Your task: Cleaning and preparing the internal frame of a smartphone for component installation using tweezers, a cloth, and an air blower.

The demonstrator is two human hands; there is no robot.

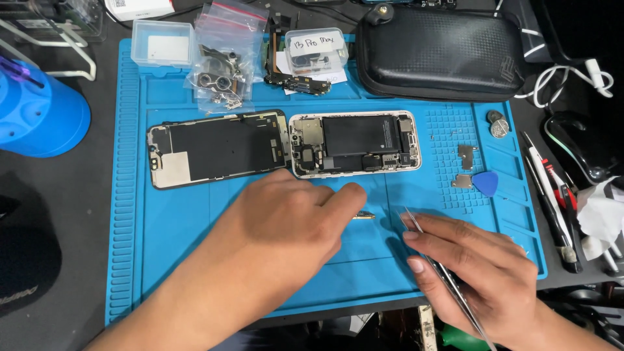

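Near edge, 5 o'clock: right hand (478, 273) pinches a pair of metal tweezers (448, 279), fingers closed on the shaft; tips point up toward 11 o'clock, ending around (404, 211).
Near edge, 7 o'clock to centre: left hand (292, 214) reaches across the blue work mat (169, 234), thumb and forefinger drawn together at a small brass-coloured part (364, 216); whether they truly clamp it or only touch its end, I cannot tell.
Key relation: small brass-coloured part lies at 9 o'clock from the tweezer tips, just beside them, its long axis running 9-to-3; left fingertips are at it, so the left hand is nearer.
Mid mat, 12 o'clock: opened phone body (354, 144) with its detached screen panel (218, 148) touching at 9 o'clock.
Mid mat, 2 o'clock: blue pick (485, 182) and metal shield plates (465, 156).
Far edge: black zip case (442, 52), clear parts boxes (316, 51), bagged parts (224, 62).
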